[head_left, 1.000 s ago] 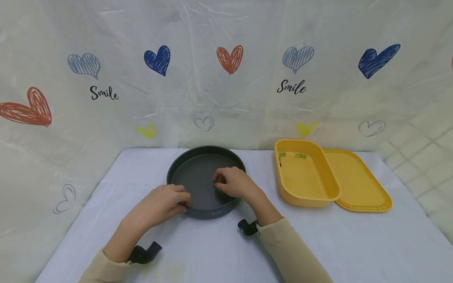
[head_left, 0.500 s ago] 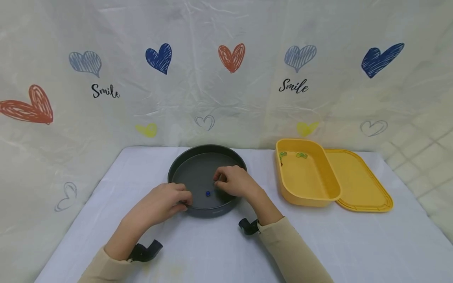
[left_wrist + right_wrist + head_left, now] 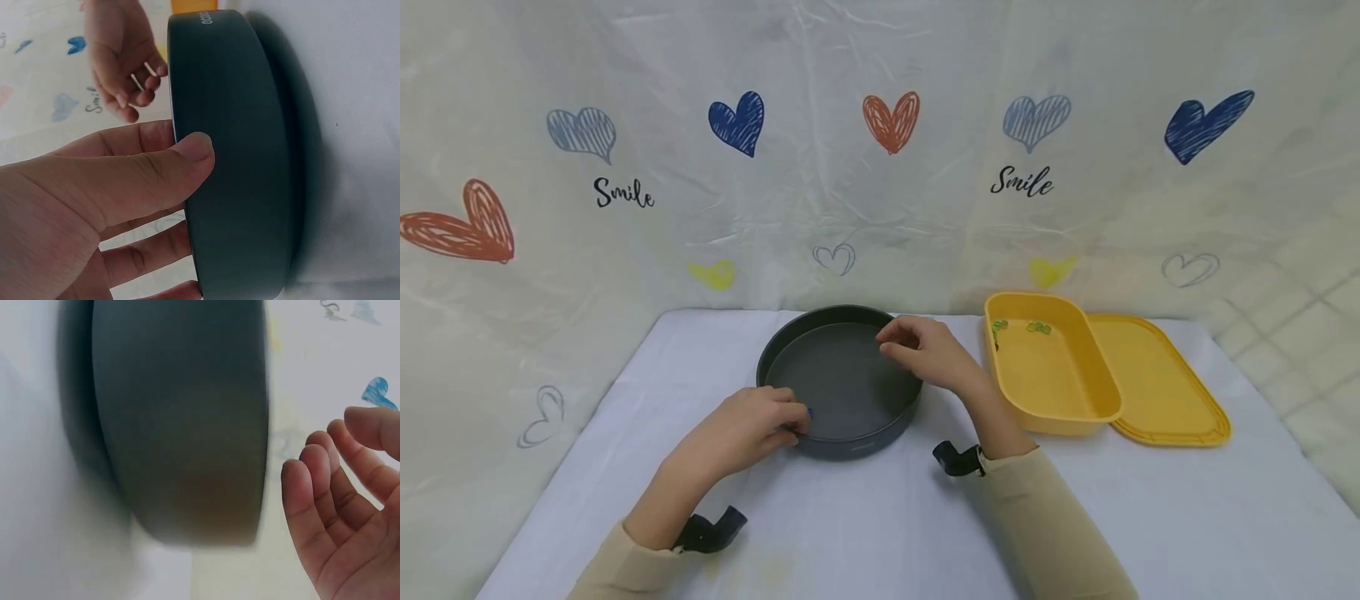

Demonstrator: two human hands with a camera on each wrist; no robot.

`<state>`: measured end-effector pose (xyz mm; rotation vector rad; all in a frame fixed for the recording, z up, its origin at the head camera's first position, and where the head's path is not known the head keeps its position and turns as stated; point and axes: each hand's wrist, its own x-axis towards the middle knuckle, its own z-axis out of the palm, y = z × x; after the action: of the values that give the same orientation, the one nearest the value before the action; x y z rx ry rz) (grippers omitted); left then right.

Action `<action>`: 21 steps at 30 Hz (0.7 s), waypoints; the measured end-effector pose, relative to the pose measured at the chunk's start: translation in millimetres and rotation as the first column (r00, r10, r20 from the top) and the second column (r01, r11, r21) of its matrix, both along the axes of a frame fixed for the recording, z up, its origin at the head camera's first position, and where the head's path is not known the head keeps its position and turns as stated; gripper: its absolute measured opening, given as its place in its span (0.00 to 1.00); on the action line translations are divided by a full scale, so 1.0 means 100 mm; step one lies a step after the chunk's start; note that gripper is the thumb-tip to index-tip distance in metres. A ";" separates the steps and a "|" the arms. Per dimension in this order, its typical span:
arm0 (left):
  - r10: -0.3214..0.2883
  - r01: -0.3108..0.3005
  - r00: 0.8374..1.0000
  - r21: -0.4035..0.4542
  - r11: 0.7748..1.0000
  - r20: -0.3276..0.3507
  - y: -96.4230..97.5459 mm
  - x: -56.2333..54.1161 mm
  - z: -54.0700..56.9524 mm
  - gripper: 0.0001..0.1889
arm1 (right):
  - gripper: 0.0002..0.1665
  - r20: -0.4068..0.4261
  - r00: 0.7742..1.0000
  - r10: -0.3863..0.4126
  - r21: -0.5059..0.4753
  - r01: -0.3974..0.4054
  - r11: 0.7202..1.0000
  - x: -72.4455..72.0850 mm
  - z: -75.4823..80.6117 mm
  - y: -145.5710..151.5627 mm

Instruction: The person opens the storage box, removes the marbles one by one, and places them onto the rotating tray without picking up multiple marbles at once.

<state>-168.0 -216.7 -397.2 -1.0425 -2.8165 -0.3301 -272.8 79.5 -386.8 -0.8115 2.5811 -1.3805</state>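
Observation:
A dark round pan (image 3: pixel 842 383) stands on the white-covered table. My left hand (image 3: pixel 756 429) grips its front-left rim; in the left wrist view the thumb (image 3: pixel 197 150) presses the outer wall, with the other fingers behind the rim. A tiny blue piece (image 3: pixel 810 412) shows beside the left fingers inside the pan, mostly hidden; its kind is too small to tell. Above the pan's right rim hovers my right hand (image 3: pixel 928 354). Its fingers (image 3: pixel 300 487) are loosely bent, with nothing between them in the right wrist view.
To the right stands a yellow rectangular tub (image 3: pixel 1052 367) with small green pieces (image 3: pixel 1039 328) at its far end. A yellow lid (image 3: pixel 1157 383) lies partly beneath it. Behind the table hangs a white sheet (image 3: pixel 955 242) printed with hearts.
My right hand has moved out of the pan, to the right and away. The blue piece appeared in the pan's front half and shifted left to my left fingers. The left hand stays put.

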 end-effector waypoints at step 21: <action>-0.001 0.001 1.000 0.007 1.000 0.001 0.02 0.01 0.04 0.12 | 0.17 0.188 0.968 -0.165 -0.001 0.168 0.986 -0.24 0.25 0.97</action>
<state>-166.6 -215.2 -393.6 -1.0423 -2.8136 -0.3394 -296.5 176.7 -361.3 -0.4498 2.5421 -1.4464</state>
